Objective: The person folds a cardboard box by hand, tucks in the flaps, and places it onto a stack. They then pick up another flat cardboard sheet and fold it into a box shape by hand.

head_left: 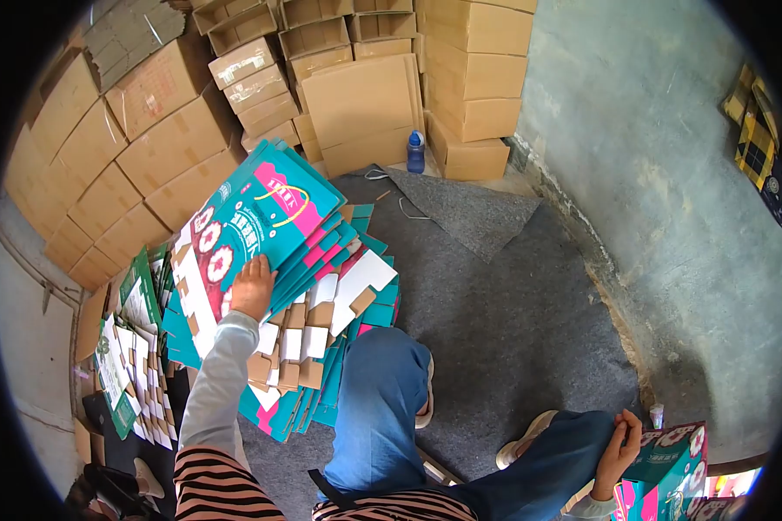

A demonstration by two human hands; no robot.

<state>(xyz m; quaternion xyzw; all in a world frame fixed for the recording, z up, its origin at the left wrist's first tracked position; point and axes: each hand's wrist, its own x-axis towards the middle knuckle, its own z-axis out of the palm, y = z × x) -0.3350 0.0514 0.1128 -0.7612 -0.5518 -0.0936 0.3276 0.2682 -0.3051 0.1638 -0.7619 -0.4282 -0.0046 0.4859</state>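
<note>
My left hand (252,286) lies on the top sheet of a stack of flattened teal gift boxes (308,276), its fingers laid out on the printed surface. That top box carries pink patches, round fruit pictures and a yellow cord handle (294,207). White and brown cardboard flaps (294,343) stick out of the stack's near side. At the lower right my right hand (619,447) rests against my knee, fingers apart and holding nothing. Just beside it stands a made-up teal and pink gift box (665,469), partly cut off by the view.
Brown cartons (169,113) are piled along the back and left. A blue bottle (415,152) stands before them, near a grey cloth (469,208) on the dark floor. More flattened green boxes (130,347) lie at left. A person's shoe (148,478) shows lower left.
</note>
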